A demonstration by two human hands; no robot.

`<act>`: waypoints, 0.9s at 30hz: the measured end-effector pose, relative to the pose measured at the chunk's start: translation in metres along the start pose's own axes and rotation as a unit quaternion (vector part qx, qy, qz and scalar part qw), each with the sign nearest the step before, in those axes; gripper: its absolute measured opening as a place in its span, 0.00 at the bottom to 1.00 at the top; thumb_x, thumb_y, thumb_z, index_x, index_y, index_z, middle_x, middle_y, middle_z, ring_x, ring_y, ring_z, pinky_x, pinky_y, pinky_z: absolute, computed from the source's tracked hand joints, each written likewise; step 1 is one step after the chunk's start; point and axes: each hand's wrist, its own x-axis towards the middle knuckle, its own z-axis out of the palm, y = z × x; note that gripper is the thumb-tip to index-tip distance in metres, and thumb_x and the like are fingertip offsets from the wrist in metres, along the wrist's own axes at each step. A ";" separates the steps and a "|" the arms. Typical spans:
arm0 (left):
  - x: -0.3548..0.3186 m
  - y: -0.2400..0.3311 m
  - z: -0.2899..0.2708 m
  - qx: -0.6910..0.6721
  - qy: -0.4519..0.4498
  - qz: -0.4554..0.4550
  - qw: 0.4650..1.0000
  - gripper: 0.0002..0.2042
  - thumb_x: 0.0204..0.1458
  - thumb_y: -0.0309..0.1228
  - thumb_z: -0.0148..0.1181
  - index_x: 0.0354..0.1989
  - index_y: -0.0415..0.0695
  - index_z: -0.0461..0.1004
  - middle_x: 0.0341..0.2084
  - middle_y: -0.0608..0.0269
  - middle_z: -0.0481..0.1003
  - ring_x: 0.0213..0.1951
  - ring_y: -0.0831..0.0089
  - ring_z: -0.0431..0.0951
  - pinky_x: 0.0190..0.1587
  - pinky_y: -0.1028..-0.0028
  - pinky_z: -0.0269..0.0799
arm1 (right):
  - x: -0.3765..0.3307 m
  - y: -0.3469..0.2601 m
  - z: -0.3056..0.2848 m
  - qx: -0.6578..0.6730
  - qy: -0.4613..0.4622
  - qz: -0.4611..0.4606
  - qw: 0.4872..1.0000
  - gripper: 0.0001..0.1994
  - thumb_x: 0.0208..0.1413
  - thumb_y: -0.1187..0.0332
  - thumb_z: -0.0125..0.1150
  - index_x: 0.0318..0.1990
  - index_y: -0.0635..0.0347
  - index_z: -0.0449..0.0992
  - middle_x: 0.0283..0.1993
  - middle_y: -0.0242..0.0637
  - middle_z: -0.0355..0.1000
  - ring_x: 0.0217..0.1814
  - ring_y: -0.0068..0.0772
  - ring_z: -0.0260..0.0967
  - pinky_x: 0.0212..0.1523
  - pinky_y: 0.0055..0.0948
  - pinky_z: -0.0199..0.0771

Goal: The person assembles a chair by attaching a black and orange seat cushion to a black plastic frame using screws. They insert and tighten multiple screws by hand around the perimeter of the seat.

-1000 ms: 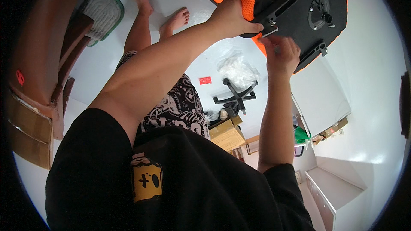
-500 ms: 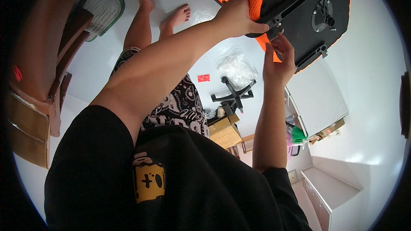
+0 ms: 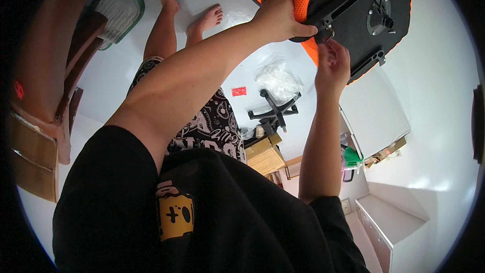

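An office chair seat (image 3: 356,35) with a black underside and orange mesh edge is at the upper right. Along it runs a black slotted bracket (image 3: 349,4). My left hand (image 3: 277,19) is closed round the seat's orange edge and the bracket's near end, thumb on the bracket. Below the thumb, my right hand (image 3: 334,63) pinches a thin bent metal piece (image 3: 331,34), perhaps a hex key, against a bolt at the bracket's end. A round black fitting (image 3: 380,17) and a second bracket (image 3: 368,65) are also on the underside.
A black star-shaped chair base (image 3: 275,111) lies on the floor beside crumpled clear plastic (image 3: 279,82) and a small red packet (image 3: 239,91). A cardboard box (image 3: 263,156) is nearer. Brown wooden furniture (image 3: 45,81) stands left, and a white cabinet (image 3: 389,222) at lower right.
My right hand's fingers have risen slightly and closed together near the bolt, where the bent metal piece now shows. The left hand keeps its hold on the seat.
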 end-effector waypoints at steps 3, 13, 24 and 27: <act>0.003 0.007 -0.007 -0.004 -0.057 -0.013 0.998 0.40 0.30 0.49 0.72 0.50 0.35 0.64 0.41 0.45 0.72 0.41 0.54 0.76 0.44 0.62 0.73 | 0.005 -0.014 -0.006 -0.139 -0.035 -0.062 0.988 0.14 0.42 0.64 0.72 0.34 0.60 0.76 0.30 0.36 0.71 0.33 0.29 0.73 0.34 0.27 0.71; 0.004 0.013 -0.008 -0.007 -0.010 0.005 1.000 0.30 0.32 0.43 0.72 0.43 0.36 0.71 0.34 0.49 0.76 0.39 0.55 0.77 0.43 0.64 0.72 | 0.065 0.001 -0.009 -0.154 0.017 0.055 0.986 0.13 0.49 0.68 0.64 0.43 0.59 0.76 0.36 0.37 0.75 0.33 0.31 0.74 0.36 0.27 0.72; 0.003 0.011 -0.010 0.012 -0.062 -0.019 0.998 0.39 0.30 0.48 0.72 0.48 0.34 0.65 0.37 0.47 0.74 0.39 0.55 0.77 0.43 0.64 0.74 | 0.009 -0.008 0.000 -0.160 -0.039 -0.120 0.979 0.22 0.38 0.61 0.72 0.45 0.44 0.77 0.32 0.25 0.73 0.34 0.31 0.73 0.37 0.34 0.69; 0.003 0.011 -0.011 -0.014 -0.021 0.014 1.000 0.29 0.33 0.43 0.72 0.43 0.39 0.71 0.32 0.53 0.76 0.36 0.60 0.78 0.39 0.67 0.73 | 0.027 -0.016 -0.004 -0.226 -0.039 -0.170 0.958 0.15 0.38 0.60 0.72 0.37 0.45 0.80 0.30 0.25 0.72 0.33 0.30 0.72 0.34 0.32 0.70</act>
